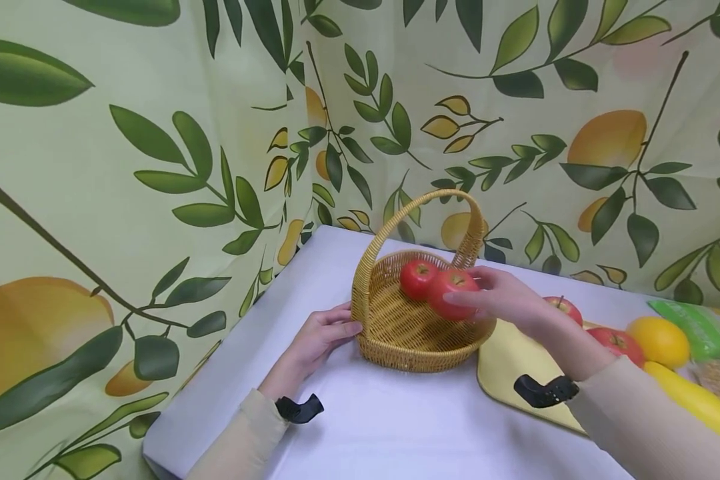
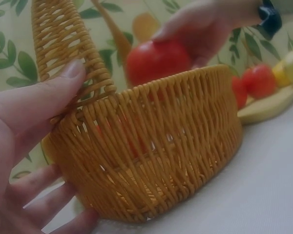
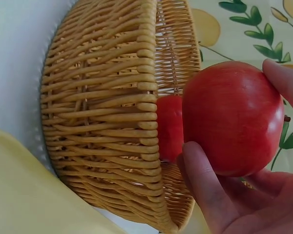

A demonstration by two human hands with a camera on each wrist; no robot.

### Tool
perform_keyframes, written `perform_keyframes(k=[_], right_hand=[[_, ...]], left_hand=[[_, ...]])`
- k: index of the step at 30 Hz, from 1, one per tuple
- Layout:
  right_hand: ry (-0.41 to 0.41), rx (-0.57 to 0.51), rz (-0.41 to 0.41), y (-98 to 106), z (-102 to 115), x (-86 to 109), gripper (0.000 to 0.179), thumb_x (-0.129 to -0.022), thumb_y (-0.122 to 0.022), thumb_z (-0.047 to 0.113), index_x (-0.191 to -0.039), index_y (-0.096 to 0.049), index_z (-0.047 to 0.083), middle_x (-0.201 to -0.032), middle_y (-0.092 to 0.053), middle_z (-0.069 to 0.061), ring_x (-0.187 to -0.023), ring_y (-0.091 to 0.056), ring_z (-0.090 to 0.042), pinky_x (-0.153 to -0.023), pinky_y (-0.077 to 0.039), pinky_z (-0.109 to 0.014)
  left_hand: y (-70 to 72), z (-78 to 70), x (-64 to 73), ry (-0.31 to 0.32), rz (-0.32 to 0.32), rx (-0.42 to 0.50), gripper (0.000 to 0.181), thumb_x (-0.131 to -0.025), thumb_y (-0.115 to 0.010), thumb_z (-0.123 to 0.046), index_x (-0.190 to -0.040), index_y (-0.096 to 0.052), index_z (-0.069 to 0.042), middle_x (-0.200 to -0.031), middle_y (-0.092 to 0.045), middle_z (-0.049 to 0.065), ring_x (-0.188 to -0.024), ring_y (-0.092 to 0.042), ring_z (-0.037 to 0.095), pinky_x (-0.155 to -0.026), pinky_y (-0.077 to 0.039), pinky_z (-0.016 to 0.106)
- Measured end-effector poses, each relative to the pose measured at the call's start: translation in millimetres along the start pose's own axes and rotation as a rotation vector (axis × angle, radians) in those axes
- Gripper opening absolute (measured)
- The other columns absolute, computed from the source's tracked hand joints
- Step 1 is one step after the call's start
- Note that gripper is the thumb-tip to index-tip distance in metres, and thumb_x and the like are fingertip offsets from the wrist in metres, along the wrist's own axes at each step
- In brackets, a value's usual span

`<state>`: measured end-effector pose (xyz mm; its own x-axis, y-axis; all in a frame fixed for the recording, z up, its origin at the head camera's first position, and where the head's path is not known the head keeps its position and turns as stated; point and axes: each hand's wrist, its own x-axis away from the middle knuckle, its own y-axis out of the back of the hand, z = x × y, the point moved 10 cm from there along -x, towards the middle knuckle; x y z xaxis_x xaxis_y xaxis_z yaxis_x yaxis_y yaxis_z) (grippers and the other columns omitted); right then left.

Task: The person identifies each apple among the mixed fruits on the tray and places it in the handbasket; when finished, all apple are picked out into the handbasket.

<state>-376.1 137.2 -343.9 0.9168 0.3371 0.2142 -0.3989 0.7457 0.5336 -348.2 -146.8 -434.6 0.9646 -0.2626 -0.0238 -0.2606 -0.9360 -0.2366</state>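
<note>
A wicker basket point(image 1: 405, 359) with a tall arched handle stands upright on the white table. My left hand point(image 1: 321, 337) holds its left side, thumb point(image 2: 74, 69) against the foot of the handle and fingers along the outer wall. Above the basket's right part, my right hand point(image 1: 510, 298) grips a red apple point(image 3: 229, 119) between thumb and fingers. Another red apple point(image 1: 416, 279) lies inside the basket toward the back. In the left wrist view the held apple point(image 2: 158, 62) shows above the rim.
Right of the basket lies a pale yellow board point(image 1: 510, 363). Near it are two red apples point(image 1: 617, 344), an orange point(image 1: 659, 341) and a long yellow fruit point(image 1: 696, 403), partly behind my right forearm. A green packet point(image 1: 693, 327) lies far right. Leaf-printed cloth point(image 1: 396, 107) hangs behind and left.
</note>
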Motion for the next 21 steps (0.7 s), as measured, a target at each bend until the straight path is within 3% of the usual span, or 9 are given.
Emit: perform_keyframes(k=[12,21], right_hand=[[-0.005,0.046,0.083,-9,9,-12.4,0.086,-0.087,-0.079,0.049,-0.152,-0.040,0.007,-0.141,-0.052,-0.019,-0.119,-0.057,-0.034,-0.094,-0.056,-0.048],[0.012,0.013,0.202,-23,10,-21.9,0.086,-0.090,-0.079,0.037,-0.154,-0.035,0.001,-0.140,-0.051,-0.019,-0.122,-0.057,-0.034,-0.096,-0.057,-0.044]], left_hand=[[-1.0,-2.8,1.1,0.002,0.008,0.001,0.024,-0.087,-0.080,-0.008,-0.109,-0.077,0.002,-0.157,-0.044,0.013,-0.146,-0.037,0.029,-0.105,-0.050,0.038],[-1.8,-3.2,1.2,-0.003,0.011,0.007,0.021,-0.087,-0.079,-0.006,-0.107,-0.078,0.001,-0.157,-0.042,0.015,-0.146,-0.037,0.032,-0.105,-0.050,0.039]])
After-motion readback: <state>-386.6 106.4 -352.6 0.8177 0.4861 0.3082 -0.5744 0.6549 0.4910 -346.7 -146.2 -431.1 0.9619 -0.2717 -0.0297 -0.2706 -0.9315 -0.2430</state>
